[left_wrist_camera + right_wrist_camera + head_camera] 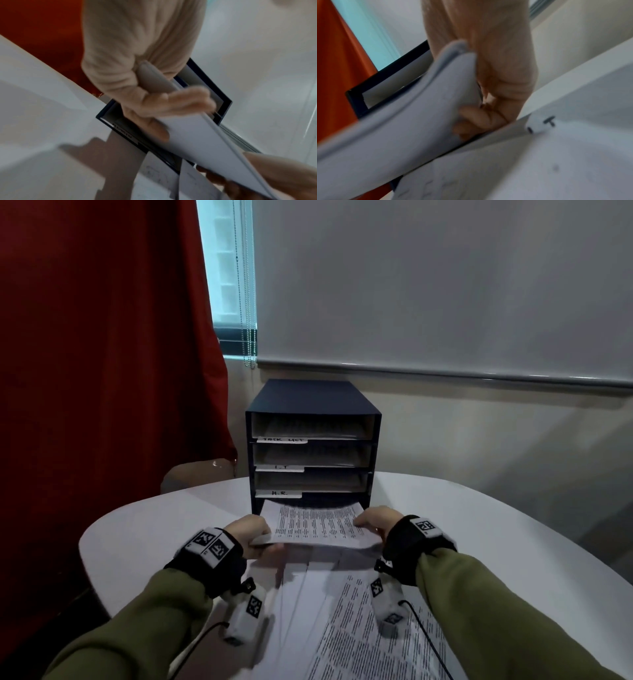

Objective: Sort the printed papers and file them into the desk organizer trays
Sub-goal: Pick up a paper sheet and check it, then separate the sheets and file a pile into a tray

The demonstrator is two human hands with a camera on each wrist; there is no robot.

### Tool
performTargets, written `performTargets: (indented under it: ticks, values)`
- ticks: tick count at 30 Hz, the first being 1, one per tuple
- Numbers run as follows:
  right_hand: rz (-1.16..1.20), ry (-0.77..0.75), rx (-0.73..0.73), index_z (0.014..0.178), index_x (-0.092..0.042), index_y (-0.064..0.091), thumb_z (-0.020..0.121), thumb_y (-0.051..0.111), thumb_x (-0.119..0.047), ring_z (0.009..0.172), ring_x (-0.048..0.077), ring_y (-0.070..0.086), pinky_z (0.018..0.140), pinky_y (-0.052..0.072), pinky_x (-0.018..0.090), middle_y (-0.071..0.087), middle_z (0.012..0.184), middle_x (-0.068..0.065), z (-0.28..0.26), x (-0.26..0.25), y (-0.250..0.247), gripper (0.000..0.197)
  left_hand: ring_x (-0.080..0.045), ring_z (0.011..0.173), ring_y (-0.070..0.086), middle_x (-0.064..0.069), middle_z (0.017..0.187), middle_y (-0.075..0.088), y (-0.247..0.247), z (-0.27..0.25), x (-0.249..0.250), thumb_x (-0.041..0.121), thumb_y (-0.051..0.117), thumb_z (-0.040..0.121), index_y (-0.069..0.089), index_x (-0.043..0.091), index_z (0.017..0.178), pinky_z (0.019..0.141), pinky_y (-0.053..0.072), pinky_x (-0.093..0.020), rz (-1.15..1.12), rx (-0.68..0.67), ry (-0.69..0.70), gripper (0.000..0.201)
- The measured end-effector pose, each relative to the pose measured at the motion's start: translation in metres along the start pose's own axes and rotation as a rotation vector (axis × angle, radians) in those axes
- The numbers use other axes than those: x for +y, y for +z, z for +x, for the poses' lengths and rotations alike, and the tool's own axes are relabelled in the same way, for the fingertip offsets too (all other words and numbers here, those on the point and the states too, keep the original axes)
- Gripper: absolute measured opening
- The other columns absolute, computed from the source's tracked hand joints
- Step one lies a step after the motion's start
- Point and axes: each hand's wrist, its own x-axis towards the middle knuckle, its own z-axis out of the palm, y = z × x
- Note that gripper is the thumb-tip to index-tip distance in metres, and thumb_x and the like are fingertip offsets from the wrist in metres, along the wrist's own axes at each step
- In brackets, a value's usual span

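Observation:
A dark navy desk organizer (313, 402) stands at the table's far side, with trays labelled TASK LIST, I.T and H.R. above a bottom slot. Both hands hold a thin stack of printed papers (315, 525) level, its far edge at the mouth of the bottom slot. My left hand (251, 534) grips the stack's left edge, thumb on top. My right hand (375, 520) grips the right edge. The left wrist view shows the fingers (154, 106) curled round the stack (197, 136) in front of the organizer (226, 106). In the right wrist view the fingers (476, 121) curl under the bent stack (402, 135).
More printed sheets (346, 621) lie fanned on the round white table (137, 529) below my wrists; one in the right wrist view bears a handwritten "I.T" (541, 124). A red curtain (102, 337) hangs at the left and a brown chair back (191, 474) stands behind the table.

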Motion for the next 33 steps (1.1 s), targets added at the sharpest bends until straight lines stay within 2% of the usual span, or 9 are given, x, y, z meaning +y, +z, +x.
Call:
performTargets:
  ticks: [3,6,9,12,16,18,21,27,33]
  values:
    - [0.15,0.112,-0.105,0.073,-0.007,0.051,0.091,0.06,-0.01,0.033,0.013,0.041,0.035,0.031,0.014,0.051,0.054,0.007,0.006,0.0,-0.008,0.02,-0.012,0.028,0.037,-0.008,0.046,0.04,0.008,0.025,0.003,-0.008,0.024,0.093,0.038,0.005,0.079,0.03,0.025,-0.007,-0.001,0.065,0.017,0.024]
    - [0.299,0.12,-0.076,0.074,-0.002,0.05,0.094,0.053,-0.002,0.027,0.01,0.035,0.029,0.027,0.013,0.046,0.045,0.006,0.024,0.006,-0.01,0.02,-0.012,0.031,0.031,-0.005,0.051,0.033,0.017,0.046,0.008,-0.01,0.026,0.09,0.036,0.006,0.084,0.033,0.023,-0.007,-0.108,0.07,0.031,0.02]
    - [0.447,0.062,-0.036,0.081,-0.001,0.048,0.095,0.044,0.005,0.041,0.015,0.055,0.036,0.044,0.017,0.051,0.071,0.012,0.038,0.009,-0.003,0.016,-0.015,0.027,0.041,-0.01,0.043,0.043,0.023,0.061,0.014,-0.01,0.038,0.093,0.04,0.002,0.071,0.031,0.03,-0.01,-0.219,0.079,0.059,0.026]
    - [0.647,-0.011,-0.028,0.082,-0.007,0.045,0.093,0.042,0.008,0.075,0.019,0.058,0.058,0.057,0.023,0.049,0.088,0.01,0.051,0.014,0.005,0.018,-0.024,0.057,0.055,-0.018,0.069,0.056,0.03,0.065,0.017,-0.012,0.043,0.092,0.05,-0.005,0.087,0.046,0.049,-0.025,-0.286,0.042,0.059,0.011]
    - [0.633,-0.027,0.016,0.079,-0.01,0.047,0.094,0.042,0.001,0.071,0.015,0.057,0.055,0.057,0.023,0.053,0.084,0.007,0.054,0.006,0.01,0.019,-0.041,0.116,0.056,-0.036,0.134,0.046,0.031,0.066,0.015,-0.008,0.037,0.095,0.052,-0.017,0.111,0.089,0.055,-0.037,-0.43,-0.03,-0.016,0.024]
    - [0.549,-0.054,0.039,0.081,-0.01,0.052,0.093,0.046,-0.002,0.07,0.014,0.058,0.055,0.055,0.023,0.057,0.081,0.006,0.047,0.004,0.007,0.016,-0.037,0.113,0.056,-0.025,0.129,0.054,0.03,0.067,0.013,-0.002,0.038,0.096,0.053,-0.011,0.102,0.103,0.044,-0.044,-0.439,-0.021,-0.025,0.019]
    - [0.44,-0.137,0.072,0.097,-0.006,0.059,0.095,0.046,-0.003,0.068,0.016,0.06,0.052,0.051,0.023,0.062,0.081,0.008,0.026,0.007,-0.003,0.013,-0.028,0.091,0.061,-0.01,0.1,0.061,0.029,0.056,0.012,0.008,0.047,0.094,0.054,0.001,0.117,0.095,0.049,-0.041,-0.267,0.012,0.054,0.025]
    - [0.235,-0.224,0.097,0.101,-0.001,0.061,0.095,0.046,-0.004,0.055,0.022,0.057,0.047,0.051,0.026,0.059,0.078,0.012,-0.038,0.036,-0.043,0.016,-0.018,0.068,0.063,-0.009,0.084,0.066,0.046,-0.011,0.015,0.011,0.055,0.093,0.066,0.007,0.096,0.063,0.053,-0.027,0.104,-0.113,0.322,0.012]
    - [-0.124,0.013,0.104,0.081,-0.003,0.054,0.087,0.051,-0.002,0.049,0.024,0.054,0.052,0.052,0.035,0.055,0.064,0.015,-0.094,0.091,-0.071,0.007,-0.017,0.046,0.045,-0.009,0.066,0.054,0.079,-0.051,-0.015,0.011,0.06,0.088,0.051,0.008,0.104,0.047,0.036,-0.024,0.473,-0.348,0.165,0.018]
